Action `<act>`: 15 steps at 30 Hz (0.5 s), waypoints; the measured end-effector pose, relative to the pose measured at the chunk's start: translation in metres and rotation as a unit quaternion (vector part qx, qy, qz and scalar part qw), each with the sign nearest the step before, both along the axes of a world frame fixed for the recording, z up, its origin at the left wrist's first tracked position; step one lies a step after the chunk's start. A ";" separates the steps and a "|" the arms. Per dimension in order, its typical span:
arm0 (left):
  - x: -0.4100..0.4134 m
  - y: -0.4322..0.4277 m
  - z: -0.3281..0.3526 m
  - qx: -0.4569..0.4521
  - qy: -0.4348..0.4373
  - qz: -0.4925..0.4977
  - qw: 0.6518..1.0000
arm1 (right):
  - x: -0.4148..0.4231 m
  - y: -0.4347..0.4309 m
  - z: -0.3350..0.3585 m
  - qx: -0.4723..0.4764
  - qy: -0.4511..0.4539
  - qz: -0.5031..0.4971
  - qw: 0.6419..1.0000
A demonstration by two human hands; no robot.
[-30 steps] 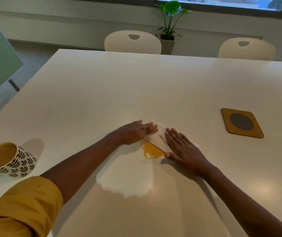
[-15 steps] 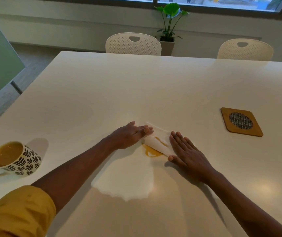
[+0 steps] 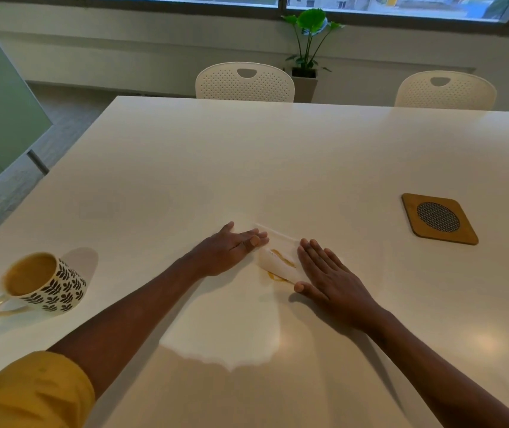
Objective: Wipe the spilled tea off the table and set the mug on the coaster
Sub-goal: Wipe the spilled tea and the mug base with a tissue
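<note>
Left hand (image 3: 228, 250) flat and open at the centre of the surface (image 3: 278, 168), fingers pressing the 9 o'clock edge of a white paper napkin (image 3: 278, 261), nothing gripped. Right hand (image 3: 329, 274) also flat and open, palm down, pinning the napkin's 3 o'clock side, thumb just beside the last wet streak. Between the two hands, napkin bunched and stained amber, with a thin crescent of spilled tea (image 3: 275, 277) showing at its 6 o'clock edge.

Wiping step seemingly close to done. To finish well: keep firm, even pressure, draw the napkin toward 6 o'clock over the remaining crescent, fold the soaked part inward so no liquid smears back, then lift rather than drag. Worth checking the glossy top for a leftover film; hard to tell under the reflections.

Farther out: patterned mug (image 3: 42, 284) at 8 o'clock, upright, nearly full of tea, handle toward the near-left edge, well apart from the hands. Wooden coaster (image 3: 438, 219) with a round mesh centre at 2 o'clock, bare. Long carry across the surface; a slow, level lift advisable to avoid a fresh spill.
</note>
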State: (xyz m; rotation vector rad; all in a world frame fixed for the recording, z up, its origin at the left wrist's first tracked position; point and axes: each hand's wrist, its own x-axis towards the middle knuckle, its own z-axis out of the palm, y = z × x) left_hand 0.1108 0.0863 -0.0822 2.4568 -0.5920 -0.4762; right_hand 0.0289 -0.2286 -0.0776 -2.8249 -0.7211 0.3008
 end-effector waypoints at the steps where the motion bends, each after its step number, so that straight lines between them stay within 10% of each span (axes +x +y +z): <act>1: 0.000 0.001 -0.001 0.004 -0.004 -0.005 1.000 | 0.000 0.000 -0.001 -0.001 -0.002 0.002 1.000; 15: -0.006 0.000 0.000 -0.025 -0.204 0.012 0.979 | -0.012 0.001 -0.003 0.142 -0.113 -0.072 0.981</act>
